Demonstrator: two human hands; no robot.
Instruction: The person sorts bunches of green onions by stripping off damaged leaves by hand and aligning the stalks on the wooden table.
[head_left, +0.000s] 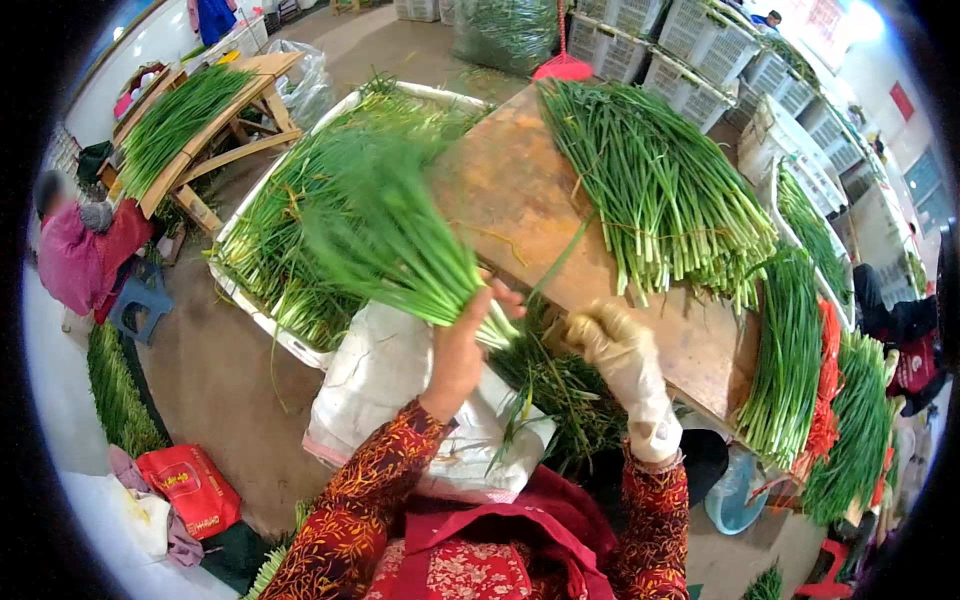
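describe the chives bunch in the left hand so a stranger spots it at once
Start at the brown board mid-view, then look left to the white crate of chives. The bunch overlaps it in view, gripped near its pale ends by the bare left hand. Unlike its neighbours, it is held up and motion-blurred.

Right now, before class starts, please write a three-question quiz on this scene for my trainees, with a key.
1. Which hand wears the pale glove?
2. True or false: the left hand is empty.
3. The large pile of greens at the upper right lies on: A, the floor; B, the wooden board; C, the blue stool.

Key:
1. The right hand.
2. False; its grip is on a bunch of greens.
3. B.
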